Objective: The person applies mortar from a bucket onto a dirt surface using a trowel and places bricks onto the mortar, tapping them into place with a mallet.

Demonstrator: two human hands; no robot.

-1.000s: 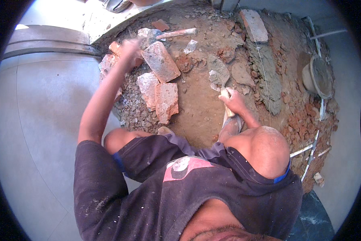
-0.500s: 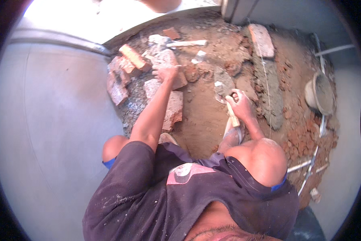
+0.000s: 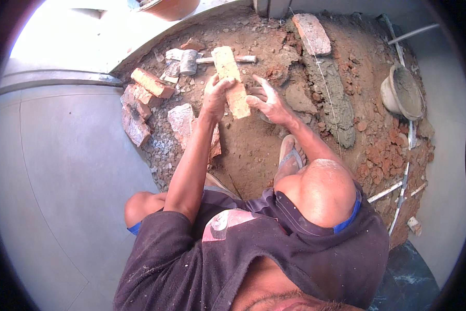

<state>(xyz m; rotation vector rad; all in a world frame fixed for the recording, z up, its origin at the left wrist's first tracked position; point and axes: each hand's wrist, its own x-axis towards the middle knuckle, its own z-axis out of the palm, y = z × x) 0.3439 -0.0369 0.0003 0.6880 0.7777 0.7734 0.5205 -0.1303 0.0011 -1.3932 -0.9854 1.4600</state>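
Note:
Raised in front of me is a narrow, yellowish brick [image 3: 231, 78], its long side tilted. My left hand [image 3: 216, 96] grips its left edge, thumb across the face. At the brick's right side is my right hand [image 3: 268, 102], fingers spread, the lower fingertips at or very near the edge; contact cannot be told. Under that hand a small greyish edge shows, mostly hidden. Behind the brick lies a hammer [image 3: 189, 62], its handle partly covered. To the right, a strip of wet mortar [image 3: 328, 101] runs along a taut string, with a reddish brick [image 3: 311, 34] at its far end.
Broken bricks [image 3: 135, 116] are piled on the left, with further brick pieces [image 3: 181, 122] beside my left forearm. A tub of mortar [image 3: 403, 93] leans at the right near white pipes [image 3: 398, 199]. Grey walls border the soil. An orange container [image 3: 170, 7] stands at the far edge.
My left hand has lifted a brick from the pile and brought it rightward. My right hand has let go of the trowel handle and moved up beside the brick. The view has shifted slightly.

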